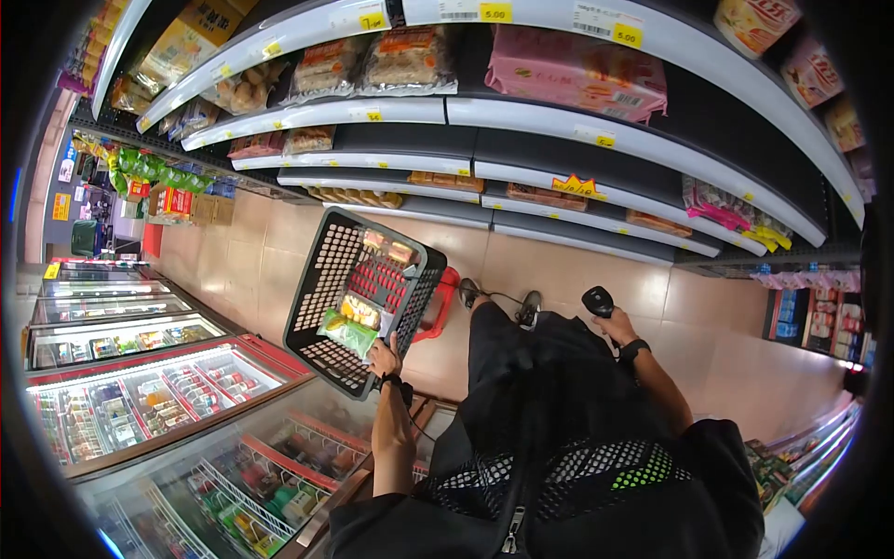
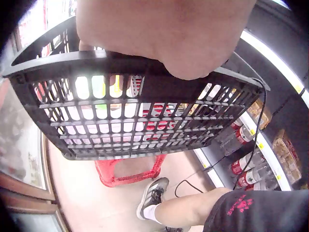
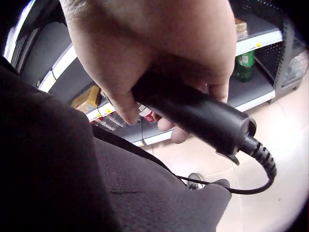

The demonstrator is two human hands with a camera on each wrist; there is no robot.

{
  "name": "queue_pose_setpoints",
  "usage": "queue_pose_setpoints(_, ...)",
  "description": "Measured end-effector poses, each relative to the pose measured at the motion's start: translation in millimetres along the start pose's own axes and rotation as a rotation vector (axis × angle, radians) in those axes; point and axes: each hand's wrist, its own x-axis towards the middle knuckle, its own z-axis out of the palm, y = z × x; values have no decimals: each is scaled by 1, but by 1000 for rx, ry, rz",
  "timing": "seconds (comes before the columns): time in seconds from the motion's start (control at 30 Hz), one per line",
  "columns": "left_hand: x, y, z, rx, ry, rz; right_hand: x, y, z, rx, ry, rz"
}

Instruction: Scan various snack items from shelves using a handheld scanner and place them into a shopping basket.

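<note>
A dark perforated basket (image 1: pixel 307 289) stands tilted at the left of the head view, holding a green packet (image 1: pixel 349 333) and yellow-topped packs (image 1: pixel 361 310). My left hand (image 1: pixel 385 359) grips its near rim; in the left wrist view the hand (image 2: pixel 169 34) lies over the rim of the basket (image 2: pixel 145 82). In my right hand (image 1: pixel 615 328) is a black handheld device (image 1: pixel 597 300), held away from the basket. The right wrist view shows the right hand's (image 3: pixel 159 53) fingers curled round its black handle (image 3: pixel 198 113), with a cable at the end.
A red stool-like stand (image 2: pixel 130 171) is under the basket. Shelves with packaged food (image 1: pixel 410 61) run across the front. Glass-topped freezers (image 1: pixel 140 396) line the left side. The black cable (image 3: pixel 251 191) hangs by the legs, above the tiled floor (image 1: pixel 251 233).
</note>
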Motion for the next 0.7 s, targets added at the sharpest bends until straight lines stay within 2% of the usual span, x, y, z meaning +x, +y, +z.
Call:
queue_pose_setpoints(0.03, -4, -3, 3, 2, -13, -6, -1, 4, 3, -20, 8, -3)
queue_pose_setpoints(0.1, -4, 5, 4, 11, 81, -26, 0, 3, 3, -20, 20, -31)
queue_pose_setpoints(0.13, -7, 7, -1, 6, 44, -27, 0, 6, 5, -29, 21, -26)
queue_pose_setpoints(0.23, -6, 9, -5, -58, 90, -2, 4, 9, 12, -65, 43, -65)
queue_pose_setpoints(0.27, -3, 7, -7, -53, -9, -25, 5, 10, 12, -66, 36, -67)
queue_pose_setpoints(0.37, 6, 1, -5, -148, -92, -31, 4, 1, 10, -105, -19, -27)
queue_pose_setpoints(0.5, 13, 0, -2, -87, -29, -45, 5, -3, 12, -121, -5, 21)
queue_pose_setpoints(0.53, 17, 1, -3, -86, -30, -40, 7, 0, 14, -118, -2, 24)
queue_pose_setpoints(0.6, 22, -1, -9, -77, -54, -55, 9, 3, 19, -207, 16, -91)
queue_pose_setpoints(0.7, 33, -1, -19, -67, -95, -59, 12, 11, 22, -226, 7, -37)
